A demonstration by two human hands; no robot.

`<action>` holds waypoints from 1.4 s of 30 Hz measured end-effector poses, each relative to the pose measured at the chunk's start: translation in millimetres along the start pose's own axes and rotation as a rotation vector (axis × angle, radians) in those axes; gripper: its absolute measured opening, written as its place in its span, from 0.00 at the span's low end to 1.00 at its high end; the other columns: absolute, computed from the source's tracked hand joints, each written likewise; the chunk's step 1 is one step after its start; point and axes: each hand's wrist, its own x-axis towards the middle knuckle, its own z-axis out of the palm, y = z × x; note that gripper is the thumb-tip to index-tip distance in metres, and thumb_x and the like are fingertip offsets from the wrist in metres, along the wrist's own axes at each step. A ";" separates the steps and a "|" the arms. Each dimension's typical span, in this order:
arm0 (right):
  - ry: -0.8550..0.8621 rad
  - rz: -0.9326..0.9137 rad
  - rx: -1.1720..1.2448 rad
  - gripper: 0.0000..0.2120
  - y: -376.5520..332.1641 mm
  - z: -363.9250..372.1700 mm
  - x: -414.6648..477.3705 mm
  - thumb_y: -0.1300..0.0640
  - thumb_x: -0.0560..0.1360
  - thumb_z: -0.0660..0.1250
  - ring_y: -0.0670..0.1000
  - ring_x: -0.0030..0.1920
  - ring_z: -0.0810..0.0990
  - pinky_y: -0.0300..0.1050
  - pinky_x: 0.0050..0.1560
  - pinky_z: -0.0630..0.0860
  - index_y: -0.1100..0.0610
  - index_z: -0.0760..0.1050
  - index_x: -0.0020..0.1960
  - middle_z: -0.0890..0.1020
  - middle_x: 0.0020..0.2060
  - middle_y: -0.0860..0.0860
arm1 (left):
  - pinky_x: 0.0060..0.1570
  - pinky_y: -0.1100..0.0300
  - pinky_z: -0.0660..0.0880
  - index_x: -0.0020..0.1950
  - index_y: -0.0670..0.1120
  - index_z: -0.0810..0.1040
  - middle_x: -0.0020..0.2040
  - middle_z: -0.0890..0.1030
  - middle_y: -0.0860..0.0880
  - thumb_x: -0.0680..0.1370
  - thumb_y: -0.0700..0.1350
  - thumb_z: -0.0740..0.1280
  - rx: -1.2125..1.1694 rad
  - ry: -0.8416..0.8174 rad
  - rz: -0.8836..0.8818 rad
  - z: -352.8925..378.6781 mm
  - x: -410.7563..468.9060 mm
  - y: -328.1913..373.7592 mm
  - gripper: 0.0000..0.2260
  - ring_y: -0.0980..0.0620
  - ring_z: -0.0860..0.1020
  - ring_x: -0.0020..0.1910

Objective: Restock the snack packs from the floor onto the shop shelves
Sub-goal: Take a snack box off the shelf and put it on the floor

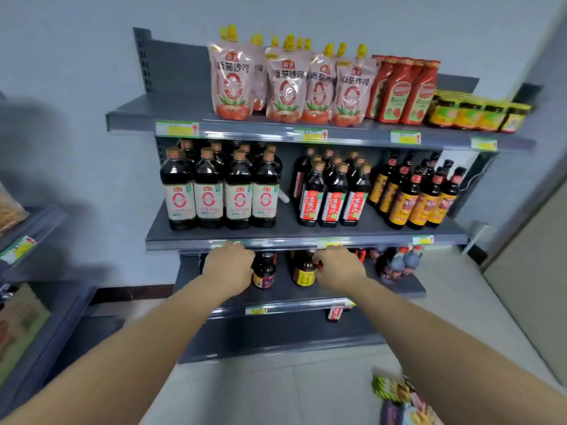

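The snack packs (394,394) lie on the pale floor (276,394) at the lower right, below the shelves (306,234) and partly hidden by the right forearm. They are a blurred heap. The top pack is green and yellow and slants down to the right, and a purple one lies beneath it. Their long axes cannot be told.

Both hands reach into the third shelf. The left hand (228,266) shows its back with the fingers curled away, so what they hold cannot be told. The right hand (339,269) has its fingertips against a yellow-labelled bottle (303,269). Whether it grips the bottle is unclear.
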 end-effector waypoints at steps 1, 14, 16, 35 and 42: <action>-0.019 0.029 -0.014 0.16 18.7 5.0 -9.4 0.57 0.76 0.63 0.59 0.63 0.72 0.51 0.55 0.74 0.54 0.76 0.63 0.76 0.58 0.56 | 0.44 0.54 0.72 0.57 0.46 0.78 0.54 0.79 0.45 0.78 0.45 0.62 0.000 -0.001 0.036 3.7 3.4 18.9 0.10 0.44 0.76 0.56; -0.173 0.474 0.061 0.18 223.6 63.3 -87.5 0.56 0.74 0.63 0.58 0.63 0.74 0.53 0.57 0.77 0.54 0.75 0.64 0.77 0.59 0.54 | 0.44 0.53 0.71 0.55 0.44 0.76 0.55 0.78 0.44 0.79 0.45 0.61 0.023 -0.086 0.466 46.1 92.4 236.7 0.08 0.43 0.75 0.56; -0.181 0.533 0.058 0.17 251.4 70.9 -93.6 0.56 0.76 0.62 0.58 0.62 0.73 0.52 0.57 0.77 0.55 0.74 0.65 0.77 0.59 0.55 | 0.43 0.54 0.68 0.56 0.43 0.75 0.56 0.77 0.44 0.80 0.47 0.60 0.014 -0.092 0.529 52.6 111.3 269.8 0.10 0.42 0.75 0.57; -0.388 0.958 0.319 0.16 482.8 188.5 -151.6 0.54 0.76 0.63 0.56 0.65 0.72 0.49 0.59 0.75 0.51 0.75 0.63 0.77 0.61 0.53 | 0.49 0.54 0.74 0.60 0.45 0.76 0.58 0.77 0.45 0.80 0.42 0.60 0.068 -0.394 0.869 171.4 218.5 552.2 0.11 0.44 0.76 0.58; -0.525 0.986 0.359 0.16 568.0 285.0 -160.9 0.54 0.78 0.60 0.56 0.65 0.73 0.48 0.52 0.73 0.51 0.74 0.65 0.75 0.63 0.53 | 0.50 0.53 0.74 0.57 0.47 0.76 0.56 0.78 0.46 0.79 0.44 0.61 0.074 -0.547 0.865 274.9 232.8 643.0 0.09 0.44 0.77 0.56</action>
